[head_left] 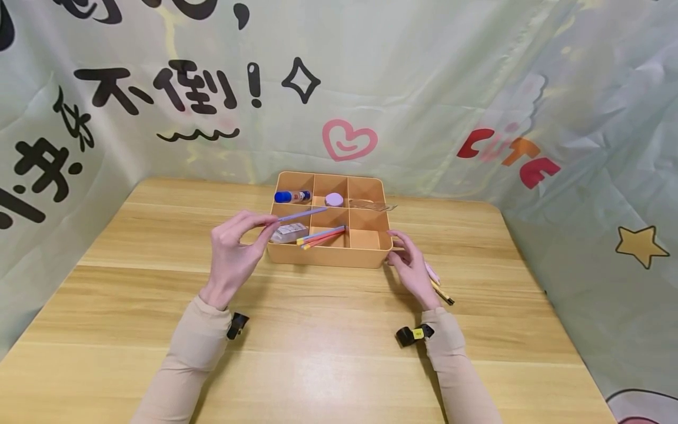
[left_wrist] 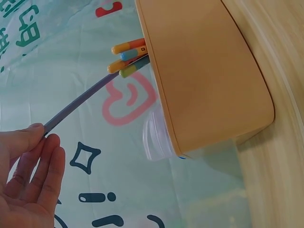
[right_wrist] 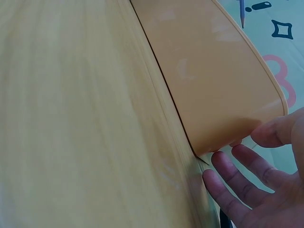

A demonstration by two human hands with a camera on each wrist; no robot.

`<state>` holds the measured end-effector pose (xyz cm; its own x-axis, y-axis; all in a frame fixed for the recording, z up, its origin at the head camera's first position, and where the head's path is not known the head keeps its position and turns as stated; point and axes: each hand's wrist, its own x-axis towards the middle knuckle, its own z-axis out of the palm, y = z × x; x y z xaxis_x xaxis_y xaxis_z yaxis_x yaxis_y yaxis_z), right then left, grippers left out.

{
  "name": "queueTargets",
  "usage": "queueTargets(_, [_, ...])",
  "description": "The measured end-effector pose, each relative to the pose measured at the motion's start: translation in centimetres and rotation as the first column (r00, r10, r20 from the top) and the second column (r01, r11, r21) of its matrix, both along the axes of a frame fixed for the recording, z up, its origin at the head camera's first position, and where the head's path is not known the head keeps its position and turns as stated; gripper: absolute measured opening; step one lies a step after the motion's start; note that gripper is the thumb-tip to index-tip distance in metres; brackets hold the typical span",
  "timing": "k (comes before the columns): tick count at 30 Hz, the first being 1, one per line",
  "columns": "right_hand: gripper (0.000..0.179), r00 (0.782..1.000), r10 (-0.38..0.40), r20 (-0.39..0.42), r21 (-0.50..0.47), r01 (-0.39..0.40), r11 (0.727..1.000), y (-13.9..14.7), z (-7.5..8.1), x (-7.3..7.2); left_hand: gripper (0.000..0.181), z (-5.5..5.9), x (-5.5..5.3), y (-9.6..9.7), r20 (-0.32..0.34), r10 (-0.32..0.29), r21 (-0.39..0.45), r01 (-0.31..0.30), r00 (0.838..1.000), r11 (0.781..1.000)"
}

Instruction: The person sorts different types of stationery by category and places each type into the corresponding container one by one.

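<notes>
My left hand (head_left: 235,250) pinches a purple pencil (head_left: 303,214) between thumb and fingertips, holding it over the left part of an orange divided box (head_left: 328,257). In the left wrist view the pencil (left_wrist: 78,102) slants toward several colored pens (left_wrist: 128,50) with rounded ends sticking out of the box. Those pens (head_left: 323,237) lean in the front middle compartment. A clear plastic case (head_left: 289,233) sits front left. My right hand (head_left: 410,268) touches the box's right front corner, its thumb near the rim and its fingers loosely extended in the right wrist view.
In the back row are a blue-capped glue stick (head_left: 292,196), a round purple item (head_left: 333,200) and a clear ruler-like piece (head_left: 373,205) jutting past the right rim. A yellow-and-black pencil (head_left: 442,292) and a pink item (head_left: 432,273) lie beside my right hand. Printed cloth (head_left: 424,88) hangs behind the table.
</notes>
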<state>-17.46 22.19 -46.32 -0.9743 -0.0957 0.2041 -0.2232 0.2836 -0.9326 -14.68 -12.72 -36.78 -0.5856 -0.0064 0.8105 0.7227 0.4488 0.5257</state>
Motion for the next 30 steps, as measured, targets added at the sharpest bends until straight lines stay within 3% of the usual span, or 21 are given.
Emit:
queueTargets(16, [0.05, 1.0, 0.001, 0.016, -0.002, -0.001, 1.0, 0.0, 0.2, 0.1, 0.017, -0.5, -0.2, 0.5, 0.003, -0.017, -0.036, 0.017, 1.0, 0.999])
queueTargets(30, [0.05, 1.0, 0.001, 0.012, -0.003, -0.001, 1.0, 0.0, 0.1, 0.1, 0.026, -1.4, -0.3, 1.3, 0.048, -0.049, -0.1, 0.054, 0.998, 0.994])
